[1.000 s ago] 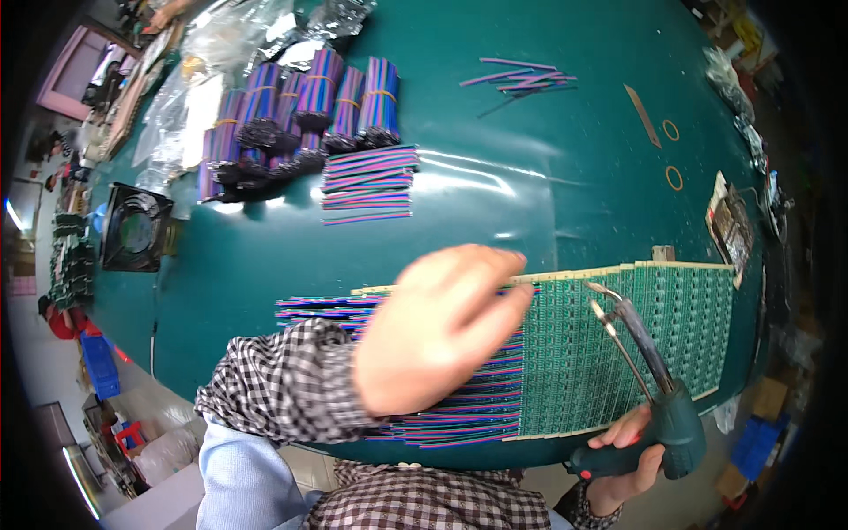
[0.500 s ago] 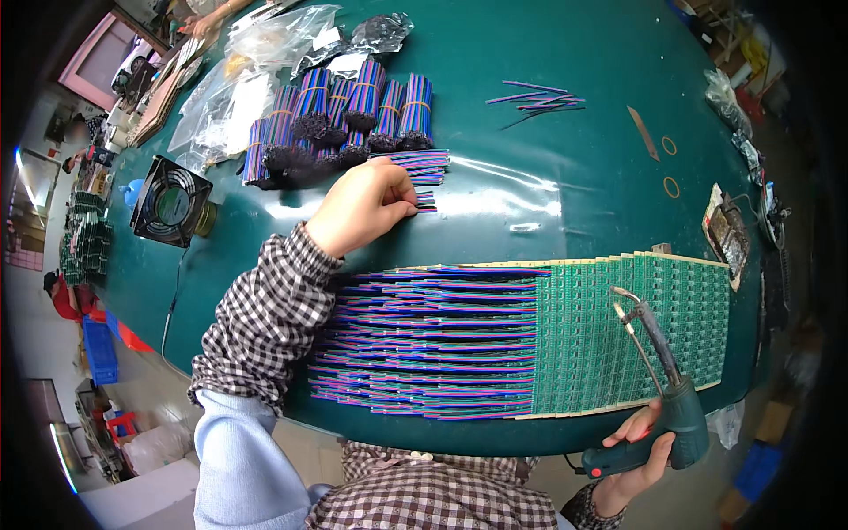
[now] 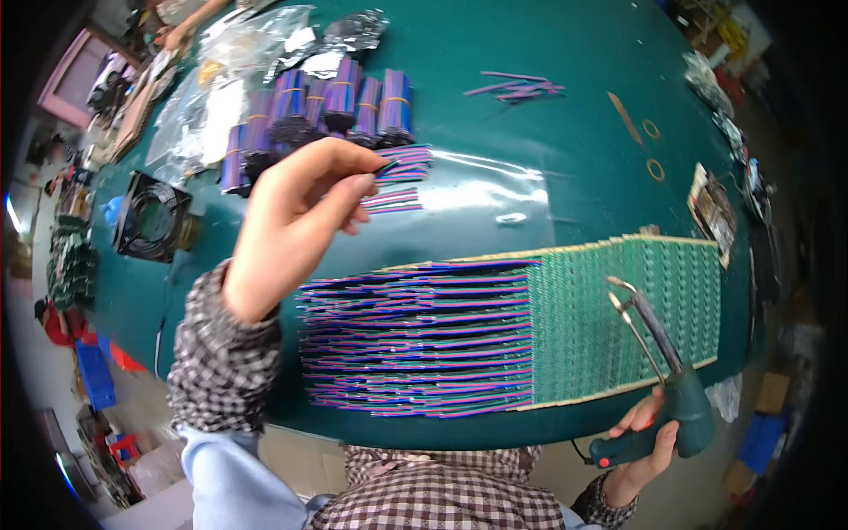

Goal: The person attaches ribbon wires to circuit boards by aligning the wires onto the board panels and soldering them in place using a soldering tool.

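My left hand (image 3: 296, 221) is raised above the green table (image 3: 495, 115), pinching a short strip of purple ribbon cable (image 3: 402, 163) between thumb and fingers. Another loose strip (image 3: 391, 200) lies just under it. My right hand (image 3: 640, 442) grips a green soldering gun (image 3: 662, 380) at the table's near edge, its metal tip over the green circuit board panel (image 3: 618, 314). Many purple ribbon cables (image 3: 420, 336) lie in rows on the panel's left side.
Bundles of purple cable (image 3: 327, 106) stand at the back beside clear plastic bags (image 3: 221, 79). A black fan (image 3: 152, 216) sits at the left. A few loose cables (image 3: 517, 87) and rubber bands (image 3: 654, 146) lie at the back right. Small boards (image 3: 711, 208) rest at the right edge.
My left hand reached to the loose cable pile behind the panel, then lifted away toward me with a strip pinched in it. The right hand keeps the soldering gun nearly still.
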A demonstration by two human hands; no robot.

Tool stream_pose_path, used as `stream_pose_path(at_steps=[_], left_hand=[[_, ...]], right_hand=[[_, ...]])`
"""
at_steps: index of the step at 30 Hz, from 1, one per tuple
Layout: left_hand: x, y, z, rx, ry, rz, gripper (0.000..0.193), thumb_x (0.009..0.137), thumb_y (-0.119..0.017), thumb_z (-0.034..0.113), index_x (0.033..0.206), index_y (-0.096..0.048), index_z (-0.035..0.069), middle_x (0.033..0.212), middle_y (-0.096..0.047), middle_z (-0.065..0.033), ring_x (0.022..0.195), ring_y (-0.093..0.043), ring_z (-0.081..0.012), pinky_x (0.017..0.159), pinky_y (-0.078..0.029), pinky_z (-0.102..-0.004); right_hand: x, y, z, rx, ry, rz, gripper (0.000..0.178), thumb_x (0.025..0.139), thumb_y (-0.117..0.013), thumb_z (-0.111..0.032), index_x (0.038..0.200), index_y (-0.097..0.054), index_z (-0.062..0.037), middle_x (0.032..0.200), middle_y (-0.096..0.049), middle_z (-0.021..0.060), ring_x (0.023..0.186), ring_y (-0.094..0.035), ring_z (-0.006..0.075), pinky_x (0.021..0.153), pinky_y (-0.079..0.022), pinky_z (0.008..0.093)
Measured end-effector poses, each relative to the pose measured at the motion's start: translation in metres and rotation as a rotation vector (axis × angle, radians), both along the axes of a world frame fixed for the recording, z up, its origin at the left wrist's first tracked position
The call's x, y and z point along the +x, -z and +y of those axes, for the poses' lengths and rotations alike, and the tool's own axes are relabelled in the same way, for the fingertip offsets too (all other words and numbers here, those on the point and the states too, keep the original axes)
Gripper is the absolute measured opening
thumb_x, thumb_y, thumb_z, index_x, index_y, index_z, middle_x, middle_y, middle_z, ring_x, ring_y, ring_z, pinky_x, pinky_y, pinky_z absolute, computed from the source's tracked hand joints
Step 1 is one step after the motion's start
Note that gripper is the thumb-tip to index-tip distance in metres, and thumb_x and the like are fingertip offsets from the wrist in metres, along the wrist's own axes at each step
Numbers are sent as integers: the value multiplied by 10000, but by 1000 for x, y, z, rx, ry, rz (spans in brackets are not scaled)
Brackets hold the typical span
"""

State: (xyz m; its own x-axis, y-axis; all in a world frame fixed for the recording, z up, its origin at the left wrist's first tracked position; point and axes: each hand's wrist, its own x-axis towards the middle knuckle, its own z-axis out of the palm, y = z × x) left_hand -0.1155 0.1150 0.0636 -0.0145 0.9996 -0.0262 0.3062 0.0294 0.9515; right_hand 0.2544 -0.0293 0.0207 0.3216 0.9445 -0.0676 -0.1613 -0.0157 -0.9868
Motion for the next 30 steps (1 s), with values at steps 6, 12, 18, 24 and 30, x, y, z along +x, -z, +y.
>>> stream_pose_path(at_steps=[6, 12, 18, 24, 30], left_hand=[[19, -13, -15, 183, 14, 398, 139, 826, -628, -33, 965, -635, -24, 853, -576, -24, 677, -518, -38, 568, -379, -162], [51, 1, -32, 28, 53, 97, 151, 815, -631, -59, 960, -619, -15, 752, -559, -8, 631, -510, -39, 561, -376, -173], [76, 22, -19, 251, 258, 428, 141, 781, -649, -42, 914, -619, -5, 779, -570, -98, 688, -574, -210, 628, -461, -276], [86, 34, -10, 580, 287, 431, 268, 708, -617, -111, 956, -649, -14, 821, -567, -115, 718, -591, -237, 630, -487, -302], [108, 66, -11, 666, 447, 671, 345, 676, -590, 77, 995, -627, -50, 937, -583, -123, 794, -596, -234, 663, -510, -319]], right_hand=[[2, 6, 5, 21, -68, 64, 659, 852, -615, -394, 1173, -413, 145, 720, -534, 119, 608, -563, 204, 511, -548, 307], [10, 9, 4, -10, -53, 80, 665, 856, -609, -406, 1167, -406, 145, 718, -533, 119, 605, -565, 203, 505, -549, 302], [3, 12, 7, 30, -34, -24, 587, 908, -513, -431, 1155, -427, 95, 703, -488, 74, 538, -502, 153, 446, -468, 243], [4, 12, 15, -36, -28, 6, 590, 925, -468, -448, 1142, -444, 100, 694, -485, 73, 525, -490, 151, 441, -446, 231], [1, 6, 21, 22, -107, -10, 579, 932, -462, -425, 1168, -433, 103, 777, -529, 111, 630, -557, 176, 511, -516, 235]])
